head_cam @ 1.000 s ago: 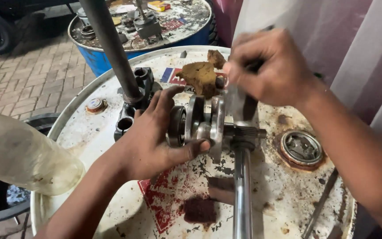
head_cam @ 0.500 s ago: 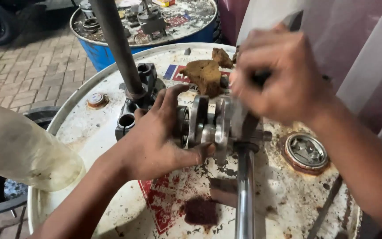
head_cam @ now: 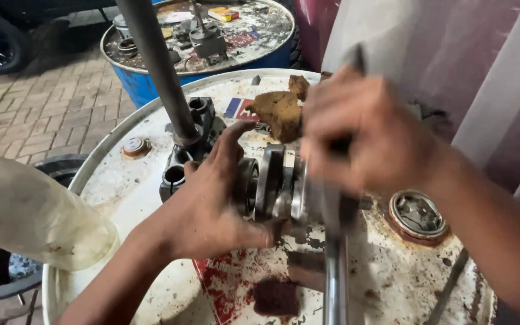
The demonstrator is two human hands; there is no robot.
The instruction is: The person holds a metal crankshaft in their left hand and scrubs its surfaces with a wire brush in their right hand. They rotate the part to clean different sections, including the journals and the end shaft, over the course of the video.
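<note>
A metal crankshaft assembly point(head_cam: 275, 183) with round webs lies on top of a white rusty drum point(head_cam: 121, 198). My left hand point(head_cam: 209, 201) grips its left end, thumb under the webs. My right hand point(head_cam: 368, 135), blurred by motion, is closed around a dark tool handle point(head_cam: 354, 60) that sticks up above the fingers, right over the crankshaft's right side. A shiny steel rod point(head_cam: 335, 283) runs from the assembly toward me.
A grey pipe point(head_cam: 154, 66) rises from a black clamp block point(head_cam: 191, 147) on the drum. A brown sponge point(head_cam: 278, 111) lies behind the crankshaft, a bung cap point(head_cam: 417, 215) to the right. A blue drum point(head_cam: 212, 36) with parts stands behind. A plastic bottle point(head_cam: 25, 210) is at left.
My right hand has moved down and toward me with the tool, now blurred over the crankshaft's right side. The left hand keeps its grip in the same place.
</note>
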